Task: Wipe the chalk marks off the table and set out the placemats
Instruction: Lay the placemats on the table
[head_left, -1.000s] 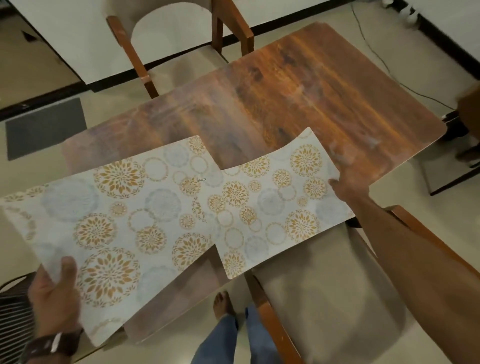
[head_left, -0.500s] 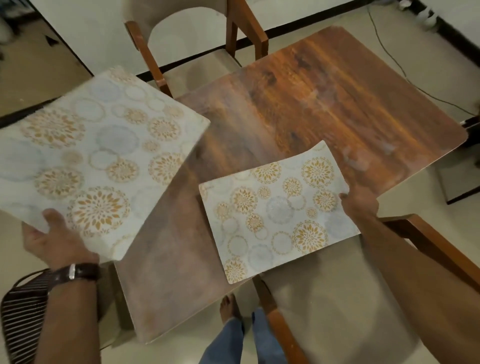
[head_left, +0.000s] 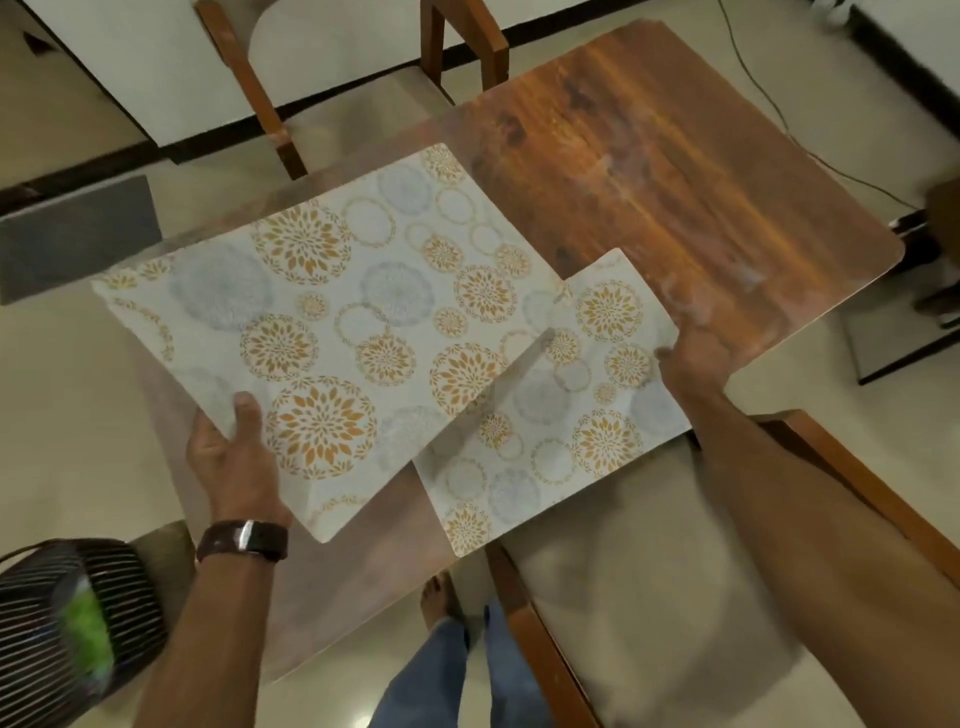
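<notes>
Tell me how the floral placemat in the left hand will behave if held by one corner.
The floral patterned placemat, gripped by the left hand, stays nearly flat: probably semi-stiff and light. It may flex slightly.

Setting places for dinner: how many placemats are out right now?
2. One placemat is held in the left hand, overlapping the other placemat, which lies at the table's near edge under the right hand. More could be hidden beneath.
</notes>
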